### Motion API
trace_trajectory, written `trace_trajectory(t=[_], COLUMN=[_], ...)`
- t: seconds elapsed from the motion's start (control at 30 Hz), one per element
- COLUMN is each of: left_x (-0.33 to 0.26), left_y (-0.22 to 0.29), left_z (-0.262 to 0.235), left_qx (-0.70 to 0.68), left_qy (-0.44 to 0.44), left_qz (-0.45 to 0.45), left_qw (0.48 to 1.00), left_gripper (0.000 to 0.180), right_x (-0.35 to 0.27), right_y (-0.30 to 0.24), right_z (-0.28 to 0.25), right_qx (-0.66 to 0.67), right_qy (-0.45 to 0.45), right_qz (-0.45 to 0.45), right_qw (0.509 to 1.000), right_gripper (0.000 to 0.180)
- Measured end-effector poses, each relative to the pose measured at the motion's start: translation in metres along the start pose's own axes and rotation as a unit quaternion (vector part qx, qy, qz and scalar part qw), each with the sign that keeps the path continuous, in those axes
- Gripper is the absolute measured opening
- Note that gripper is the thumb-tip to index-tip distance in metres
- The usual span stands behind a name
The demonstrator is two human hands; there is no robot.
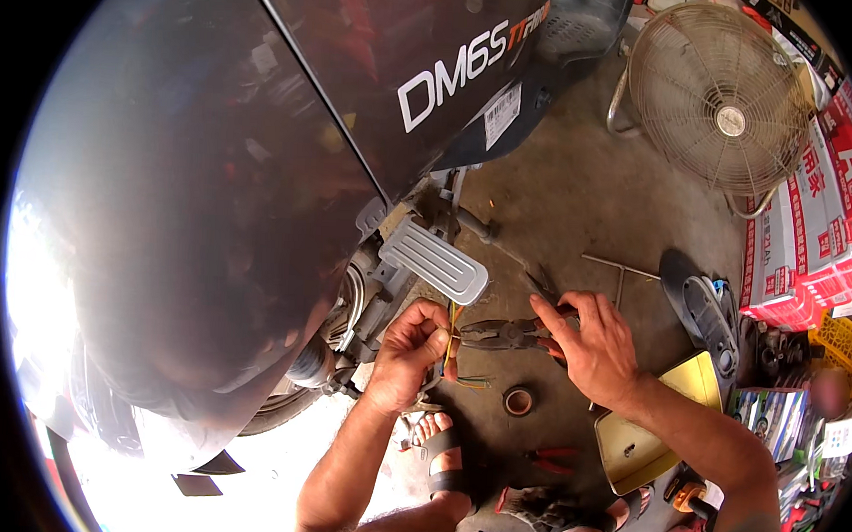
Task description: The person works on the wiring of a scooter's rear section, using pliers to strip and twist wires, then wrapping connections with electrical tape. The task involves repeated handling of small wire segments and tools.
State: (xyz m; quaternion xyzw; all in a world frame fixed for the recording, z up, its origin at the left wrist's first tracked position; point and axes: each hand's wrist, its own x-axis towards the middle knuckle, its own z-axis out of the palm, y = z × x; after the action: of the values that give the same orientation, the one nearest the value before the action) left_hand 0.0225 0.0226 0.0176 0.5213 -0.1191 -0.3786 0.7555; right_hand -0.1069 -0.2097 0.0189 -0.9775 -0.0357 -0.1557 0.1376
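Right grip [601, 354] clasps pliers [501, 335], left grip [409, 353] pinches wires [455, 316], near white-lettered dark panel [383, 41].

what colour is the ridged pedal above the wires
Silver-grey: the ridged pedal shows in the head view.

1. The vehicle body [191, 208] fills the left side; the footrest [434, 262] juts rightward from it.
2. Below the footrest, wires [453, 370] hang at the left hand [408, 356]; pliers [505, 335] span from the right hand [598, 348] to them.
3. A tape roll [507, 401] lies on the floor [543, 195], left of the tray [618, 441].
4. The fan [719, 98] stands upper right, boxes [813, 231] beside it.
5. A glove, seemingly, lies between the feet, in shadow.
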Motion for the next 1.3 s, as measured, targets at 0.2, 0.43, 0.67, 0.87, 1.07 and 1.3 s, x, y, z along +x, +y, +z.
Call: trace_trajectory(t=[0.2,0.43,0.67,0.87,1.07,1.3], left_x=[0.000,-0.001,-0.001,0.001,0.000,0.001], left_y=[0.000,0.001,-0.002,-0.004,-0.004,-0.004], left_z=[0.000,-0.004,-0.001,-0.002,0.000,-0.001], left_qx=[-0.010,-0.015,-0.018,0.012,0.017,0.022], left_qy=[0.002,-0.022,-0.001,-0.007,-0.001,-0.013], left_qz=[-0.002,-0.009,-0.002,0.012,0.011,0.019], left_qw=[1.000,1.000,1.000,1.000,1.000,0.999], left_gripper=[0.013,0.011,0.012,0.010,0.006,0.006], right_x=[0.004,0.008,0.007,0.010,0.029,0.000], right_y=[0.002,0.003,0.000,0.011,0.030,0.013], right_z=[-0.001,-0.001,-0.005,-0.019,-0.022,-0.016], right_qx=[-0.013,-0.016,0.008,0.226,0.560,0.317], right_qy=[0.008,0.025,-0.046,-0.292,-0.529,-0.323], right_qz=[-0.010,-0.004,0.023,0.080,0.206,0.129], right_qw=[1.000,1.000,0.999,0.926,0.603,0.883], right_gripper=[0.057,0.044,0.030,0.016,0.022,0.019])
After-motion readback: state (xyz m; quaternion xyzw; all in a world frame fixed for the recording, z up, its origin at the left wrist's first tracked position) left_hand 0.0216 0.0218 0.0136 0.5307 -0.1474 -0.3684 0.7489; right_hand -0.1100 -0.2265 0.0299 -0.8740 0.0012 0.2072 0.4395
